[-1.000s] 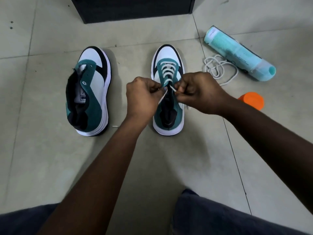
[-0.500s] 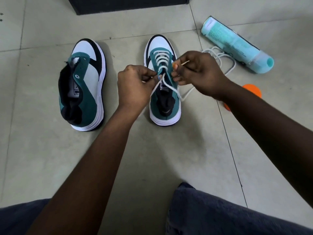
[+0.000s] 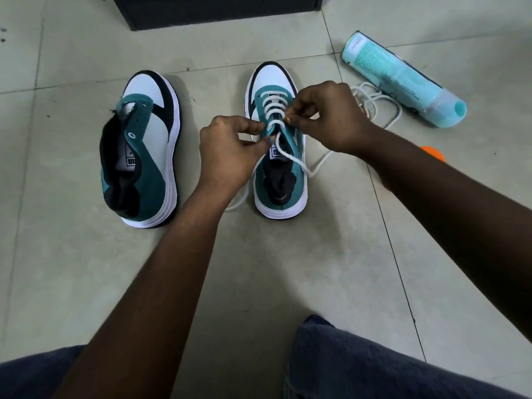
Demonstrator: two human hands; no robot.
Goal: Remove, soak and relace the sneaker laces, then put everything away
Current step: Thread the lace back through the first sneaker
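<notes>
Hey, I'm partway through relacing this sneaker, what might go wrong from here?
1. The lace tail trailing off the right sneaker could snag under its sole as you pull.
2. The spare lace lies coiled against the bottle; it may tangle.
3. The left sneaker has no lace yet; don't forget it.

Two sneakers, the laced one [image 3: 278, 156] and the unlaced one [image 3: 144, 151], show matt teal suede-like panels, smooth white leather-look toes with a faint sheen, black fabric linings and ribbed white rubbery soles; the white lace [image 3: 273, 108] and the loose lace [image 3: 374, 105] beside it are soft woven cord. The pale turquoise bottle [image 3: 403, 82] is smooth plastic with a printed label and a semi-translucent cap end, and the orange cap [image 3: 433, 154] looks like matt plastic. The floor [image 3: 72, 254] is smooth, slightly speckled grey tile with thin grout lines, and the trousers [image 3: 374, 370] are dark blue, coarse-woven cloth.
</notes>
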